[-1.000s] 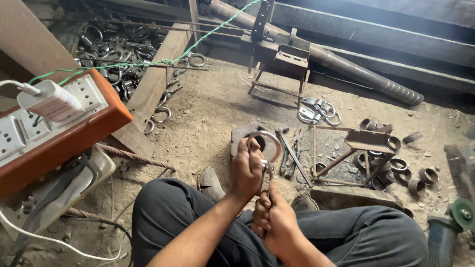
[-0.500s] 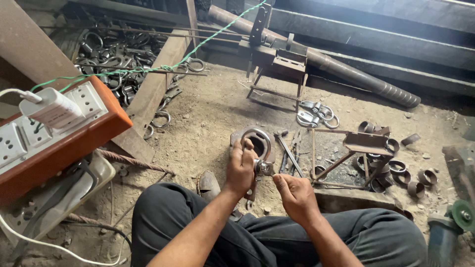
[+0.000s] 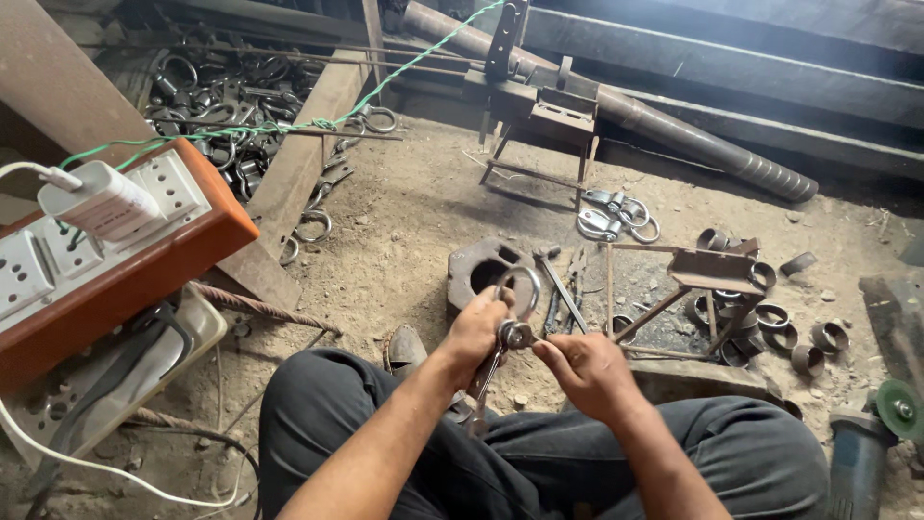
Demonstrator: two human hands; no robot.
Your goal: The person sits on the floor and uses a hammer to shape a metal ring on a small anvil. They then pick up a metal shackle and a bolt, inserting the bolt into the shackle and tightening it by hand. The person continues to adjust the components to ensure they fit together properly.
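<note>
I sit on a dirt floor with my knees in dark trousers. My left hand (image 3: 474, 332) grips a metal ring clamp (image 3: 520, 294), a steel loop with a bolt and nut at its base. My right hand (image 3: 585, 369) pinches the nut end of that clamp from the right, fingers closed on it. A thin metal handle or tool hangs down from the clamp between my hands. Just beyond my hands lies a heavy steel block (image 3: 478, 270) with a round hole in it.
An orange-and-white power strip (image 3: 115, 250) with a white charger sits at left. A pile of ring clamps (image 3: 226, 87) lies at the back left, a small metal stand (image 3: 544, 120) and long pipe (image 3: 693, 144) behind. Short pipe rings (image 3: 780, 327) and an angle grinder (image 3: 866, 443) are at right.
My right hand has moved up from my lap to the clamp's nut. My left hand has raised the ring clamp a little and holds it steady.
</note>
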